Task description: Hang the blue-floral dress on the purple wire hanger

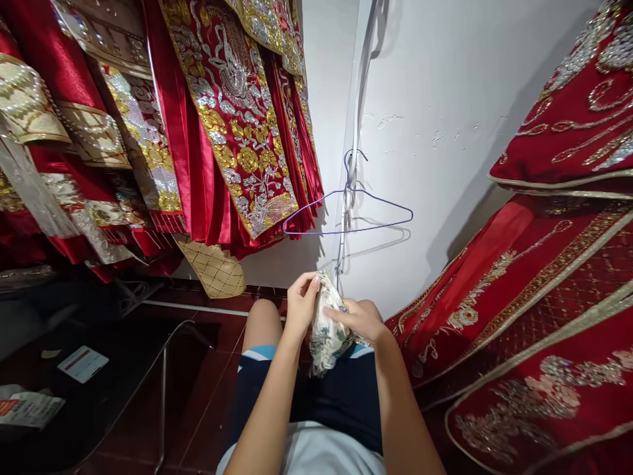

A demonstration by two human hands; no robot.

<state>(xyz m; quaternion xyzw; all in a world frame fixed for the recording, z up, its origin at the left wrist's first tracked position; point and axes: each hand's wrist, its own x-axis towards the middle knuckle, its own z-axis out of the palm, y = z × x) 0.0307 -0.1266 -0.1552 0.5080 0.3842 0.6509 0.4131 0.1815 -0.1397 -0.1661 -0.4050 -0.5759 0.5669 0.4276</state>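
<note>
A cream cloth with a dark floral print [330, 333] is bunched up above my lap, its lower end hanging between my knees. My left hand [302, 300] pinches the cloth's top edge between thumb and fingers. From the other side, my right hand [360, 319] grips its folds, thumb lying across the front. What kind of garment or item the cloth is, I cannot make out. Straight ahead of my hands, a bare blue wire hanger [349, 211] hangs by its hook near a white wall strip.
Red embroidered garments [242, 132] hang at the left, and more beaded red garments [554, 277] stand close on my right. A black table [123, 369] at lower left carries a white card [83, 364] and a printed packet [30, 409]. Ahead rises a white wall [435, 92].
</note>
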